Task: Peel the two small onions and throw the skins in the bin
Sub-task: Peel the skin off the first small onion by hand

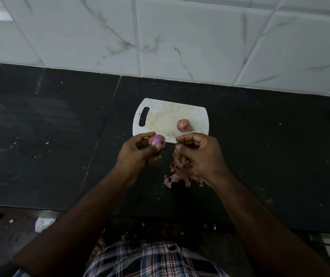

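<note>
Two onions: one [183, 125] on board [160, 116], one [157, 140] in left hand [140, 150].

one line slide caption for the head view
Left hand holds a peeled onion; skins pile under the right hand, unpeeled onion on cutting board.

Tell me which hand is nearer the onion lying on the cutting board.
Right. The right hand sits just below the onion on the board, nearly under it. The left hand is farther off to the lower left, holding the peeled onion.

Dim, flat light; soft focus; wide-angle bending at edges; dark corners
</note>
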Tool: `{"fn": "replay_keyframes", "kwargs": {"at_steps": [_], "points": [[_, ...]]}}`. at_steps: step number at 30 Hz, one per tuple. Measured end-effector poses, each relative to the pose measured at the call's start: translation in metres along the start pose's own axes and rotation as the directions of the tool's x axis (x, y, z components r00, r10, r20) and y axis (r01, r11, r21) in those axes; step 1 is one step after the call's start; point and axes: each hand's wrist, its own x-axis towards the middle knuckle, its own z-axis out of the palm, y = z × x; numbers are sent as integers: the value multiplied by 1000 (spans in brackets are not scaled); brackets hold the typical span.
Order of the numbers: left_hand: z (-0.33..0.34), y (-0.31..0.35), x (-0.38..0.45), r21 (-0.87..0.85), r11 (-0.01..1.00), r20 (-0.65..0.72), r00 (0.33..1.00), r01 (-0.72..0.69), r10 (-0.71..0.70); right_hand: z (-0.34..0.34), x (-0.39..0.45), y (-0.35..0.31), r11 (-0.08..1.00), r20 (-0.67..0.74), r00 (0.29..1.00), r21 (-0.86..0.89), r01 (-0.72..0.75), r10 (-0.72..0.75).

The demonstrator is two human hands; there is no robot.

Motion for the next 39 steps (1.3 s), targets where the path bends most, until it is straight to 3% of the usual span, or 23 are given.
{"fn": "replay_keyframes", "kwargs": {"at_steps": [3,7,12,21,25,34,37,39], "points": [[-5,-1,-3,77,997,57,998,26,-31,-5,2,10,981,13,1000,-192,10,-8],[-1,-1,-6,47,998,61,997,44,-47,-8,-1,15,941,120,992,-337,7,36],[-1,-3,-6,326,939,77,993,-107,86,2,3,-9,959,108,991,-264,102,-75],[4,3,-10,464,859,145,976,-214,165,15,3,-12,921,92,986,-355,161,-137],[3,8,-9,471,853,191,970,-227,154,12,2,-12,935,90,987,-319,156,-134],[0,11,-4,435,868,307,946,-239,106,14,-3,-1,840,142,946,-434,325,-292],[-3,11,-3,414,882,349,934,-225,75,12,0,0,868,154,956,-402,292,-250],[-6,11,-1,382,902,353,934,-202,60,7,2,-3,929,120,972,-290,230,-203]]}}
